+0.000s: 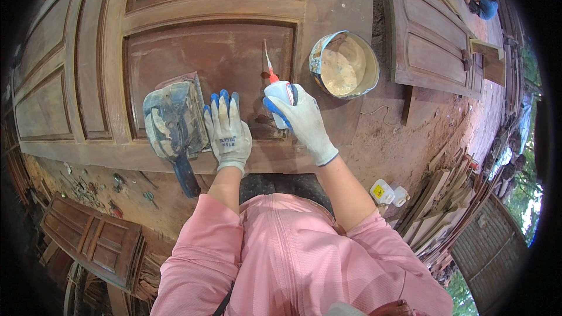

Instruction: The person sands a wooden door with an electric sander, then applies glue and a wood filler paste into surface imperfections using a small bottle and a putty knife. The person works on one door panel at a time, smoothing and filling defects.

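Observation:
A brown wooden panel door [193, 14] lies flat in front of me. My right hand [307, 126], in a white glove with blue fingertips, is closed around a small white squeeze bottle [280, 92] with a red cap and a long thin nozzle pointing away from me. Dark wet-looking patches show on the recessed panel around the bottle. My left hand [228, 131], gloved the same way, rests flat on the door's near edge, fingers stretched out. Just left of it, a dusty blue power sander [170, 120] sits on the door, its handle reaching over the near edge.
A round tub [366, 67] with pale powder stands right of the panel. Another door [436, 38] leans farther right, and a person in blue [486, 7] is in the distance. Stacked doors [93, 237] lie lower left; wood offcuts [436, 199] and white plastic containers [383, 192] lie lower right.

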